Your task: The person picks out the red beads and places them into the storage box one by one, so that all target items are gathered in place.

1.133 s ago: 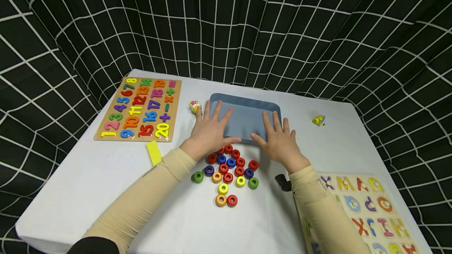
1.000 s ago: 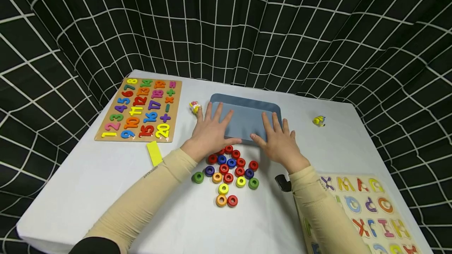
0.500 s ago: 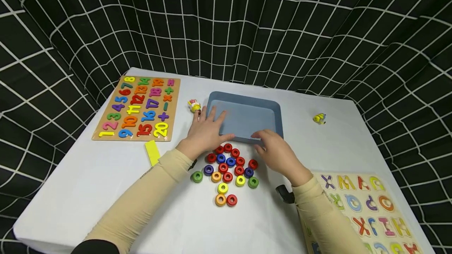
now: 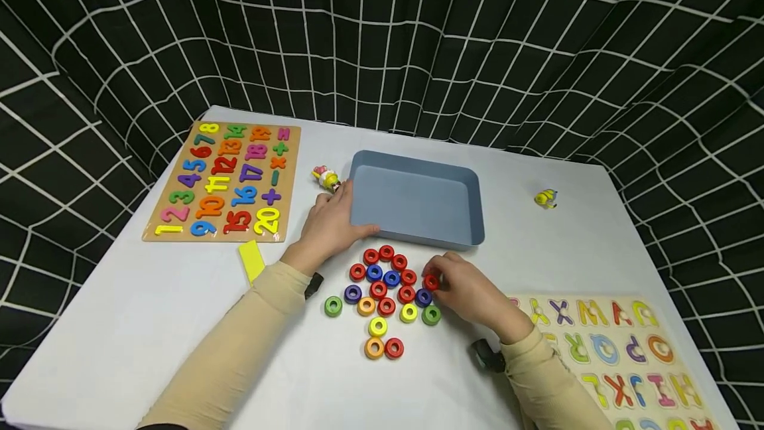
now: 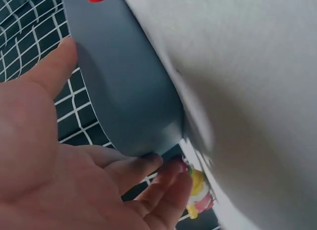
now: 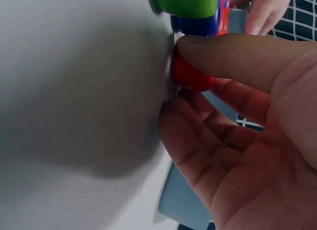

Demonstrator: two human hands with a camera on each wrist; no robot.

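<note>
My left hand (image 4: pixel 329 221) holds the near left corner of a blue-grey tray (image 4: pixel 418 204); its thumb lies on the front rim and its fingers bend along the left side. In the left wrist view the fingertips touch the tray wall (image 5: pixel 129 86). My right hand (image 4: pixel 471 287) pinches a red ring bead (image 6: pixel 190 74) between thumb and fingers, at the right edge of a bead group. That group has red, blue, purple, orange, yellow and green ring beads, such as a yellow bead (image 4: pixel 378 327), on the white table before the tray.
A number puzzle board (image 4: pixel 229 181) lies at the left, a yellow strip (image 4: pixel 252 261) below it. A small toy figure (image 4: pixel 326 178) stands beside my left fingers. A yellow bee figure (image 4: pixel 546 198) is at the right. A letter puzzle board (image 4: pixel 621 350) lies partly under my right forearm.
Both hands have left the tray's inside. My left hand has moved left onto the tray's corner. My right hand has come down and taken hold of a red ring bead.
</note>
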